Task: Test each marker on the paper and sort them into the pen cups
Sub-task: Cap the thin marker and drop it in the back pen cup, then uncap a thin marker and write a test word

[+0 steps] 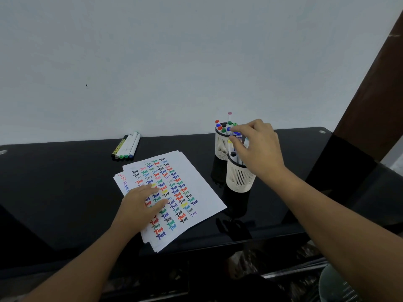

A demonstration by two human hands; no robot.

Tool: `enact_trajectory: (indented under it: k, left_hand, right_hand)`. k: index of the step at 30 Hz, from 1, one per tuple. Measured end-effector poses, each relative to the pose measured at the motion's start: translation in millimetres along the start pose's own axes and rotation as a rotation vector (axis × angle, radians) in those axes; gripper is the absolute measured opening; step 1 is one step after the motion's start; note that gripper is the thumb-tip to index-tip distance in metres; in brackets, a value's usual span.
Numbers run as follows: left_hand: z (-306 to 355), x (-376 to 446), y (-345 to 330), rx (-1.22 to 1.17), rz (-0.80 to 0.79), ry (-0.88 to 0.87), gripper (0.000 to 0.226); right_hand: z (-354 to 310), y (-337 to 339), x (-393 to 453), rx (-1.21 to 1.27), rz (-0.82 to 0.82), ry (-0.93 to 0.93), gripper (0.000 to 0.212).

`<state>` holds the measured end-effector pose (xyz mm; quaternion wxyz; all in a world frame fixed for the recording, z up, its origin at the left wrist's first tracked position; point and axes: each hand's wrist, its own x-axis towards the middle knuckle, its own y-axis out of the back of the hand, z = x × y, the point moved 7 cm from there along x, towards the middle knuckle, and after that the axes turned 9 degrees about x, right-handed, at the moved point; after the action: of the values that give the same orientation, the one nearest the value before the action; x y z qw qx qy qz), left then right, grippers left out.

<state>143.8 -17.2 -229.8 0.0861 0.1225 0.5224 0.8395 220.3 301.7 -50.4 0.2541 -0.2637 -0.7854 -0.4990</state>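
The right hand (257,147) reaches over the two pen cups (238,179) near the worktop's far right edge, fingers seemingly pinching an upright marker (236,136). The left hand (141,205) lies flat on the paper (202,192), well left of them.

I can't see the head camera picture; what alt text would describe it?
A person's right hand reaches over two white pen cups full of markers, while the left hand rests flat on a paper sheet covered in colourful "Test" scribbles. Four more markers lie side by side on the black table, near a pale wall.
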Motion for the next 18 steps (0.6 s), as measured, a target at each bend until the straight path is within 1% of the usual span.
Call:
enact_trajectory:
  k: [3,5,6,7,9,12,14,16,18]
  left_hand:
    - [-1,5,6,-0.092,-0.026,0.037,0.063]
    - [-2,9,13,-0.087,-0.033,0.036,0.069]
    - [-5,12,15,-0.050,-0.042,0.029,0.074]
    - [-9,13,17,0.013,-0.064,0.027,0.080]
    - [-22,16,19,0.163,-0.125,0.035,0.092]
    - [-42,21,20,0.334,-0.214,0.022,0.107]
    - [-52,22,19,0.382,-0.229,0.005,0.115]
    - [-60,21,18,0.398,-0.212,-0.001,0.117]
    - [-62,18,17,0.394,-0.186,-0.006,0.114]
  right_hand:
    - [-29,-7,2,0.022,0.044,0.113,0.018]
    - [-50,-22,2,0.058,0.007,0.173,0.016]
    - [-59,-33,1,0.085,-0.038,0.193,0.017]
    - [-67,-46,0,0.113,-0.102,0.201,0.018]
    - [-77,-79,-5,0.154,-0.287,0.176,0.025]
    - [-83,-135,-23,0.133,-0.618,0.103,0.046]
    - [-81,-167,-37,0.109,-0.800,0.042,0.059]
    - [-77,-192,-48,0.099,-0.928,-0.005,0.068]
    - [-73,-212,-56,0.086,-1.006,-0.029,0.074]
